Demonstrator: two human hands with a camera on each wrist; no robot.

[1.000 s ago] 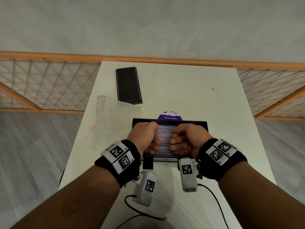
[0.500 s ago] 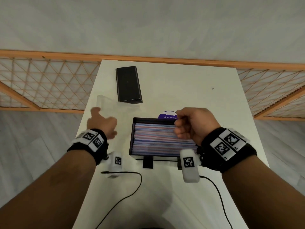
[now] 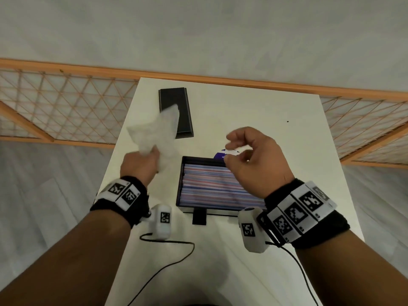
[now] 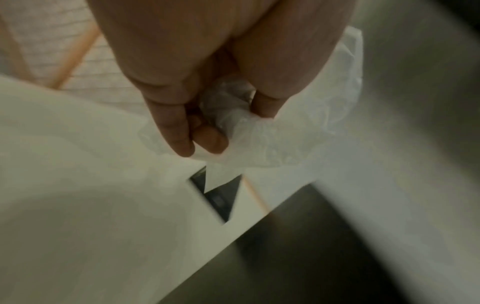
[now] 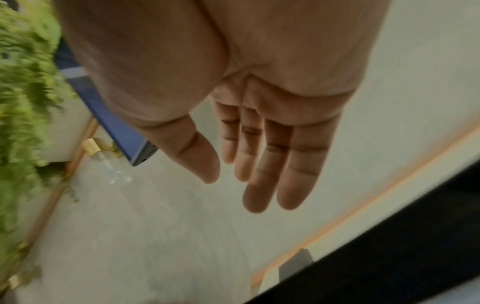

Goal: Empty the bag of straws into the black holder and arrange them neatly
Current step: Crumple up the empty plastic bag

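The black holder (image 3: 180, 184) stands mid-table, filled with striped straws (image 3: 209, 186) lying flat in level rows. My left hand (image 3: 141, 162) is left of the holder and grips the crumpled clear plastic bag (image 3: 156, 131), which is raised off the table. In the left wrist view the fingers (image 4: 182, 131) bunch the bag (image 4: 285, 139) against the palm. My right hand (image 3: 254, 160) hovers above the holder's far right part and holds nothing. The right wrist view shows its fingers (image 5: 259, 174) straight and the palm bare.
A flat black box (image 3: 183, 102) lies at the table's far left, partly behind the bag. A purple round sticker (image 3: 218, 155) shows behind the holder. A cable (image 3: 172, 244) loops on the white table (image 3: 287, 151) near me. Wooden lattice railing (image 3: 66, 107) flanks the table.
Both hands have left the straws. My left hand went left, took hold of the bag and lifted it. My right hand rose above the holder and uncurled its fingers.
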